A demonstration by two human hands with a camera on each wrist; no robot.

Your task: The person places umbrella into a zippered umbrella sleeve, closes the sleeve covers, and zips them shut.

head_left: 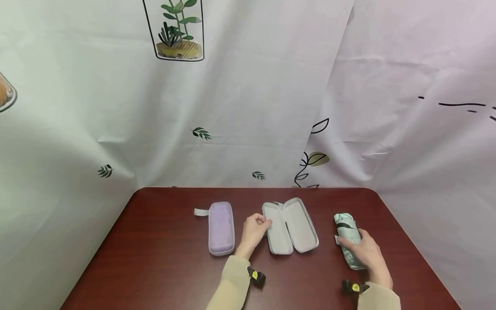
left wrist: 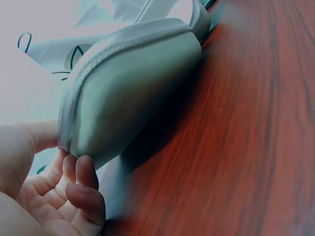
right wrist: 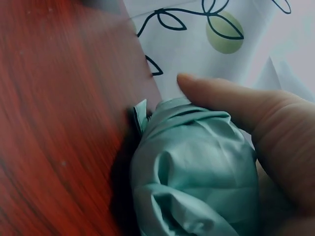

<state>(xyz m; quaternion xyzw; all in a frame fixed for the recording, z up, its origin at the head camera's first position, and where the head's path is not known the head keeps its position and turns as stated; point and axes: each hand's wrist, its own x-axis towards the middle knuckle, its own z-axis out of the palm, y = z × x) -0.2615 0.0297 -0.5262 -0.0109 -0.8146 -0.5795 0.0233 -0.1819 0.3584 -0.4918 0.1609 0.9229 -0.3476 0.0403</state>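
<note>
My left hand (head_left: 252, 232) pinches the left rim of the open case (head_left: 302, 226), while my right hand (head_left: 369, 254) holds the green bundle (head_left: 349, 233), thumb on its left side and fingers on its right. My hands are well apart, with bare tabletop (head_left: 166, 269) between bundle and case. The bundle lies to the right of the case, its long axis running away from me with the far end leaning left, roughly parallel to the case's hinge. By my judgement, that near-match in direction matters most.

From above, the head view faces forward-down, sharing table (head_left: 162, 271) and cloth (head_left: 255, 94) with both close wrist views.
</note>
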